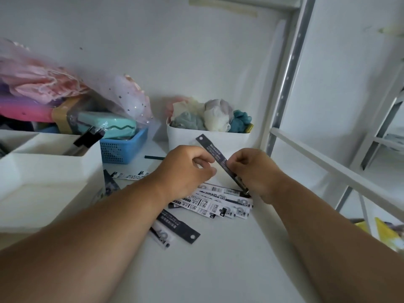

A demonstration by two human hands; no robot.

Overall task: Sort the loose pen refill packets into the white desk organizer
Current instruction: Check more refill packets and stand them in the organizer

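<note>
Refill packet (215, 157): long dark strip, white print, punched hole at its upper end, tilted | My right hand (254, 171) pinches its lower half; left hand (185, 169) curls beside it, grip unclear | Loose packets (218, 204) heaped on the desk (218, 259) beneath both hands | White organizer (43, 182) at left edge

hands: 2, left hand (185, 169) and right hand (253, 171) at centre | dark refill packet (215, 155) held up: 1 | loose refill packets (220, 204) on the shelf, lower centre: overlapping, exact count unclear | white desk organizer (50, 182) at left: 1 | blue basket (122, 149): 1 | white bin (207, 141) at centre back: 1
</note>
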